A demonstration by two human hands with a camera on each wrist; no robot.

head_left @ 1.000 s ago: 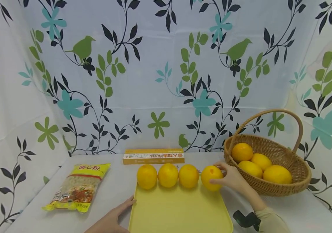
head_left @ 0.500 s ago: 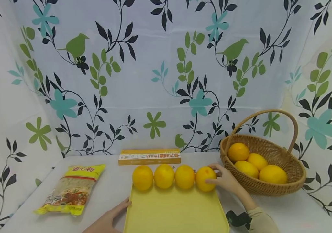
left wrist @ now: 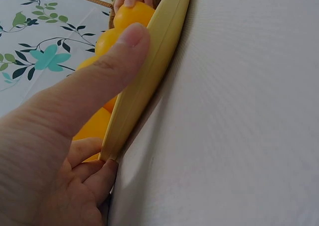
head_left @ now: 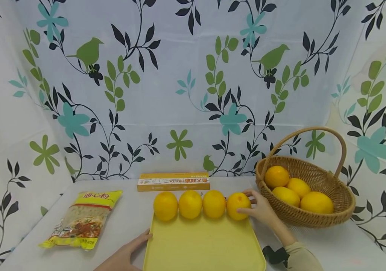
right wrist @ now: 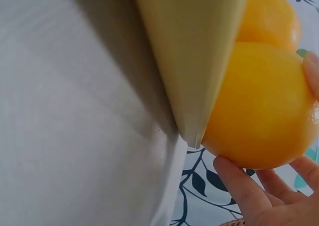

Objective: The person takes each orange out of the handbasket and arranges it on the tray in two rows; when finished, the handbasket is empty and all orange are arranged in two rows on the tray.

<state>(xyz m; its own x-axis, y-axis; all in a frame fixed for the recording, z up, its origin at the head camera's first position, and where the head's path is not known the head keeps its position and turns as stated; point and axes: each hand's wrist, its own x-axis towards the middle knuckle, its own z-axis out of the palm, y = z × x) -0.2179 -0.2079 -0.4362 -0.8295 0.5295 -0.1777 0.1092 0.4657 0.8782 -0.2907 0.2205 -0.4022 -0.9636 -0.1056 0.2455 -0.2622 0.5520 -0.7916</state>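
Observation:
At the far end of a yellow tray (head_left: 203, 244), oranges stand in a row. My right hand (head_left: 262, 207) holds the rightmost orange (head_left: 235, 205) from its right side. In the right wrist view, thumb and fingers spread round this orange (right wrist: 264, 106), which rests against the tray's edge. Beside it are the neighbouring orange (head_left: 214, 204), a third orange (head_left: 190, 204) and the leftmost orange (head_left: 165, 206). My left hand (head_left: 128, 250) touches the tray's left edge with spread fingers. The left wrist view shows its thumb (left wrist: 99, 81) stretched along the tray's side.
A wicker basket (head_left: 348, 205) with an orange (head_left: 277, 177) and several lemons (head_left: 317, 202) stands at the right, close to my right hand. On the left lies a bag of pasta (head_left: 82, 222). A long pasta box (head_left: 174, 182) lies behind the oranges, before the patterned curtain (head_left: 139, 143).
My right hand has brought the rightmost orange left, closing the gap to its neighbour. The left hand stays at the tray's edge. The whole head view has shifted slightly.

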